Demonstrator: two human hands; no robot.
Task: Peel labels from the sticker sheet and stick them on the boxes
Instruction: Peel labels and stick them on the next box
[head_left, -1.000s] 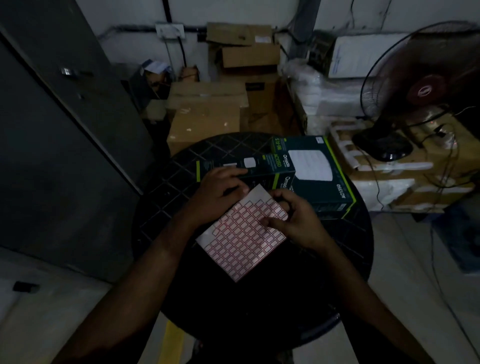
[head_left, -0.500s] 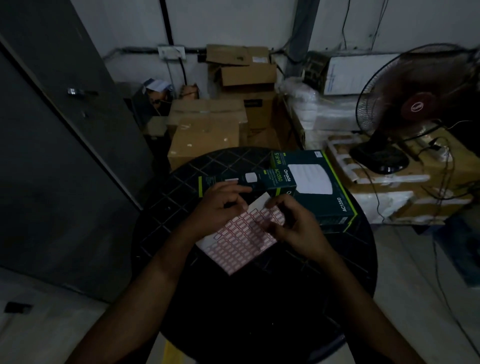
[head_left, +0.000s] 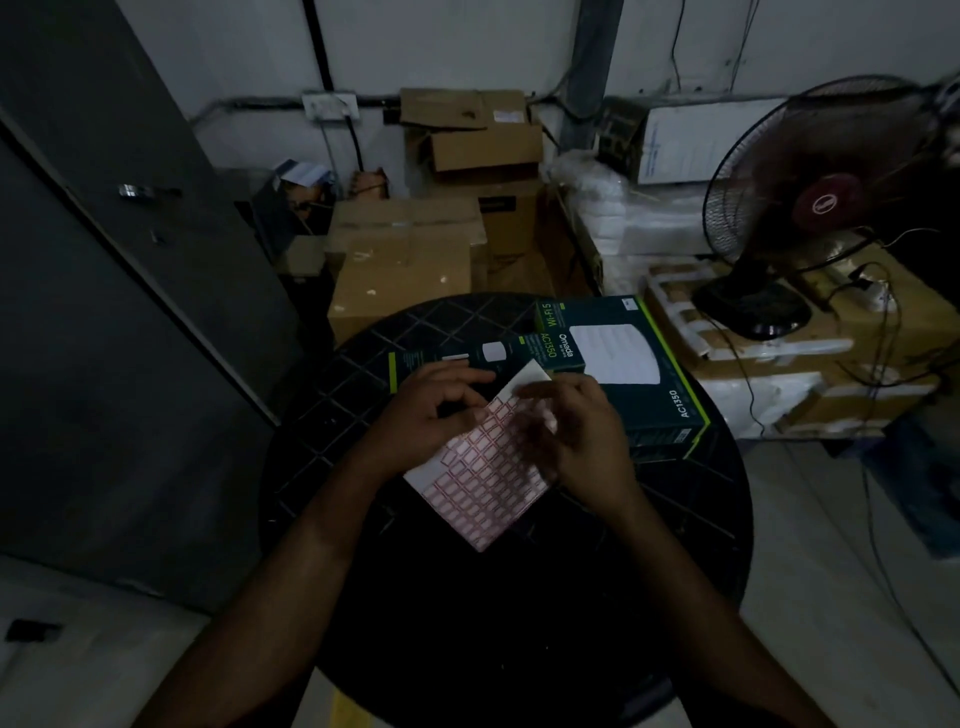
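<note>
A white sticker sheet (head_left: 480, 486) with rows of red-bordered labels lies on the round black table (head_left: 467, 623). My left hand (head_left: 431, 415) holds its upper left part, fingers curled over the edge. My right hand (head_left: 576, 436) is blurred over the sheet's upper right; its fingertips seem to pinch a small label (head_left: 548, 418) lifted off the sheet. Behind the hands lie two dark green boxes: a narrow one (head_left: 441, 358) and a larger flat one (head_left: 639, 374) printed "AC1350". The sheet's far corner curls up against the narrow box.
Brown cardboard cartons (head_left: 405, 265) are stacked behind the table. A standing fan (head_left: 810, 208) sits on packed boxes at the right, with cables hanging from it. A dark metal door (head_left: 104, 260) fills the left side.
The camera view tilted up a little. My right hand rose from the sheet's right edge toward its top corner and blurred. The sheet's far corner lifted. My left hand stayed on the sheet.
</note>
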